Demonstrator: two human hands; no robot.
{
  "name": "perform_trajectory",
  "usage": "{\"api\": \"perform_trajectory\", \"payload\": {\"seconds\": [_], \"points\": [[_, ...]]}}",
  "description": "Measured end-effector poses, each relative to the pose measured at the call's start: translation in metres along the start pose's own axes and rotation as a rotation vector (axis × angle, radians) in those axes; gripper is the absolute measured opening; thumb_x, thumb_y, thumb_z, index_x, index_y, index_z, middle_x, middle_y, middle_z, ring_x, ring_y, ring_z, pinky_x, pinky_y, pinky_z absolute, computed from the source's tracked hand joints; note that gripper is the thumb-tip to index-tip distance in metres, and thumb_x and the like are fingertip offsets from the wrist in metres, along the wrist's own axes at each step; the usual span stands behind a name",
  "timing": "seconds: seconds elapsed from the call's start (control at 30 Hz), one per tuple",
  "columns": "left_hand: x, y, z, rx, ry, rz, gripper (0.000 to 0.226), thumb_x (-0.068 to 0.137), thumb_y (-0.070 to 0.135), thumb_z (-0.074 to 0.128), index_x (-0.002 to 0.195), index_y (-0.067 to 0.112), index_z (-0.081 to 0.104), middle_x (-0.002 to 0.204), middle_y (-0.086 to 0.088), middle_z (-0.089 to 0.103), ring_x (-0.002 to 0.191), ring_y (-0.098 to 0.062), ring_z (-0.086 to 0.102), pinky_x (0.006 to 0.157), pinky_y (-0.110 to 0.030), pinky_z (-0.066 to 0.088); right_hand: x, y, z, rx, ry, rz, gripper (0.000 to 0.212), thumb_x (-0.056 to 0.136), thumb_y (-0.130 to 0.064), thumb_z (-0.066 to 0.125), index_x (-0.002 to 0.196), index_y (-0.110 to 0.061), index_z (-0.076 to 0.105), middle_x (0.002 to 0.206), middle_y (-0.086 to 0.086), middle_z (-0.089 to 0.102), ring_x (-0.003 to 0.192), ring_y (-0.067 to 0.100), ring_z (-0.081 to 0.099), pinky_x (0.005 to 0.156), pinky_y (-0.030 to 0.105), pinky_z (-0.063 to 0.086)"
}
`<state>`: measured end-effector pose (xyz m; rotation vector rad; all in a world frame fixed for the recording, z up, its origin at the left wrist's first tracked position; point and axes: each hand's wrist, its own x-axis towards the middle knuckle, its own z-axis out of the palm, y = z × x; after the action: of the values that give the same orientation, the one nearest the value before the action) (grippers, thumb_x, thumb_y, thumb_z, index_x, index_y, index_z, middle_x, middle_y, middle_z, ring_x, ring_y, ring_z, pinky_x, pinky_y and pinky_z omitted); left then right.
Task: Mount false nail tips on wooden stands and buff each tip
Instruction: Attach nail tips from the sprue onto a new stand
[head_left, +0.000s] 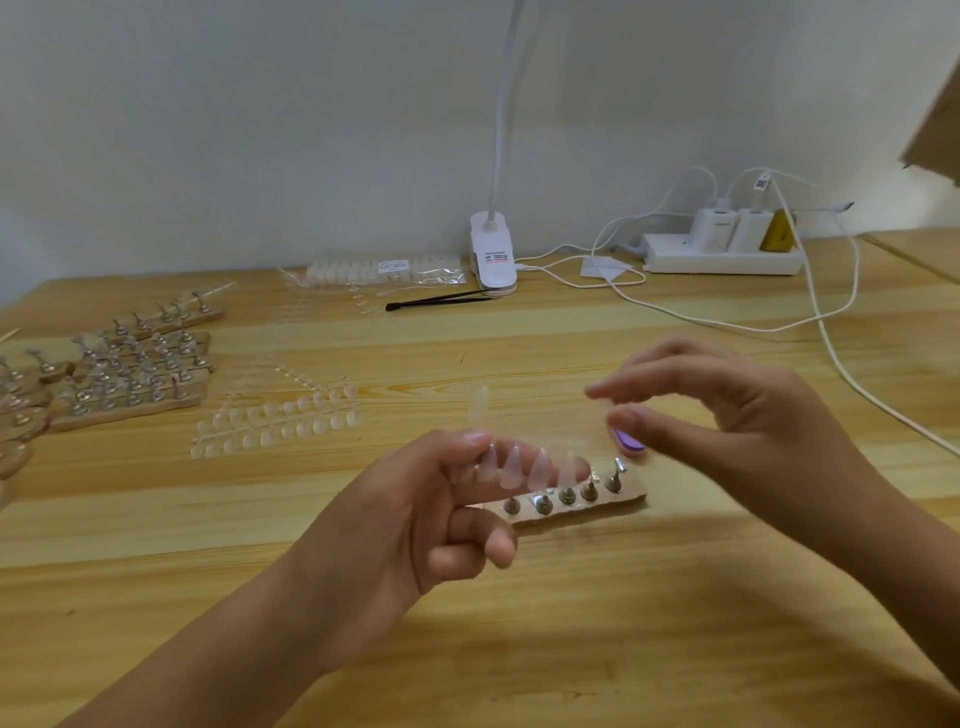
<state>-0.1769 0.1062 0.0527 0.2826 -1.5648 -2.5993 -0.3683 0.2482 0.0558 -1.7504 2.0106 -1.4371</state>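
Note:
My left hand holds a clear strip of false nail tips between thumb and fingers, above the table's middle. The strip's far end reaches my right hand, whose thumb and forefinger pinch toward it; the hand is blurred. Just below the strip lies a wooden stand with several metal pegs. A purple buffer lies behind the stand, partly hidden by my right thumb. More strips of nail tips lie on the table to the left.
Several wooden stands with pegs are grouped at the far left. At the back sit a bag of nail tips, black tweezers, a white clip lamp and a power strip with white cables trailing right.

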Motion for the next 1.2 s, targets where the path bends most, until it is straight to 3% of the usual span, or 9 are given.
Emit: {"api": "perform_trajectory", "payload": {"seconds": [0.1,0.2,0.3,0.73,0.83,0.9,1.0,1.07,1.2], "points": [[-0.001,-0.002,-0.001,0.13,-0.013,0.017,0.029,0.084,0.037,0.051,0.081,0.022,0.076,0.098,-0.002,0.073,0.05,-0.007,0.059,0.038,-0.009,0.034,0.002,0.012,-0.006,-0.109,-0.045,0.004,0.02,0.077,-0.039,0.069,0.095,-0.033,0.074,0.095,-0.015,0.065,0.096,0.008,0.063,0.081,0.009,0.044],[0.0,-0.004,-0.003,0.16,-0.035,0.025,0.032,0.087,0.037,0.048,0.084,0.021,0.075,0.103,-0.009,0.074,0.049,-0.008,0.058,0.039,-0.009,0.034,0.0,0.025,-0.001,-0.173,-0.179,0.036,0.022,0.074,-0.049,0.067,0.093,-0.039,0.073,0.099,-0.019,0.061,0.105,0.01,0.056,0.09,0.019,0.041],[0.001,-0.005,-0.005,0.189,-0.046,0.029,0.032,0.086,0.04,0.048,0.085,0.022,0.075,0.104,-0.011,0.074,0.049,-0.007,0.057,0.04,-0.01,0.035,-0.001,0.032,0.002,-0.169,-0.232,0.054,0.023,0.072,-0.055,0.066,0.089,-0.042,0.073,0.102,-0.02,0.059,0.109,0.01,0.052,0.092,0.017,0.036],[0.001,-0.008,-0.009,0.226,-0.048,0.014,0.033,0.083,0.039,0.052,0.089,0.014,0.073,0.106,-0.014,0.073,0.048,-0.007,0.054,0.043,-0.012,0.036,-0.002,0.032,0.006,-0.167,-0.272,0.01,0.019,0.075,-0.053,0.063,0.09,-0.044,0.07,0.104,-0.02,0.059,0.105,0.005,0.049,0.083,0.014,0.04],[0.002,-0.009,-0.01,0.229,-0.05,0.005,0.038,0.084,0.037,0.053,0.093,0.004,0.069,0.106,-0.014,0.073,0.047,-0.008,0.055,0.042,-0.012,0.036,-0.002,0.032,0.007,-0.209,-0.278,-0.021,0.016,0.076,-0.051,0.063,0.091,-0.046,0.068,0.099,-0.021,0.059,0.103,0.002,0.048,0.084,0.014,0.038],[0.003,-0.011,-0.009,0.272,-0.062,0.004,0.036,0.086,0.037,0.052,0.093,0.008,0.072,0.105,-0.013,0.073,0.048,-0.006,0.056,0.043,-0.011,0.037,-0.002,0.031,0.005,-0.232,-0.282,-0.012,0.018,0.076,-0.052,0.064,0.093,-0.047,0.068,0.103,-0.023,0.057,0.108,0.003,0.048,0.089,0.015,0.037],[0.003,-0.013,-0.006,0.349,-0.09,-0.011,0.032,0.092,0.035,0.051,0.093,0.013,0.075,0.105,-0.011,0.074,0.049,-0.005,0.058,0.044,-0.009,0.037,-0.001,0.024,0.0,-0.132,-0.205,0.068,0.027,0.077,-0.051,0.066,0.102,-0.044,0.069,0.111,-0.021,0.059,0.117,0.006,0.052,0.095,0.019,0.041],[0.003,-0.015,-0.005,0.43,-0.102,-0.027,0.031,0.097,0.031,0.048,0.096,0.014,0.074,0.104,-0.008,0.075,0.05,-0.005,0.059,0.044,-0.01,0.039,-0.001,0.013,-0.002,0.054,-0.121,0.104,0.019,0.083,-0.049,0.067,0.099,-0.04,0.072,0.11,-0.017,0.064,0.112,0.008,0.059,0.09,0.02,0.049],[0.004,-0.022,-0.001,0.5,-0.103,-0.065,0.034,0.096,0.029,0.047,0.101,0.007,0.071,0.1,-0.005,0.076,0.049,-0.006,0.061,0.045,-0.011,0.039,-0.007,-0.011,0.009,0.186,-0.151,0.074,0.02,0.083,-0.047,0.063,0.092,-0.033,0.074,0.108,-0.012,0.065,0.109,0.012,0.062,0.088,0.018,0.048]]}}
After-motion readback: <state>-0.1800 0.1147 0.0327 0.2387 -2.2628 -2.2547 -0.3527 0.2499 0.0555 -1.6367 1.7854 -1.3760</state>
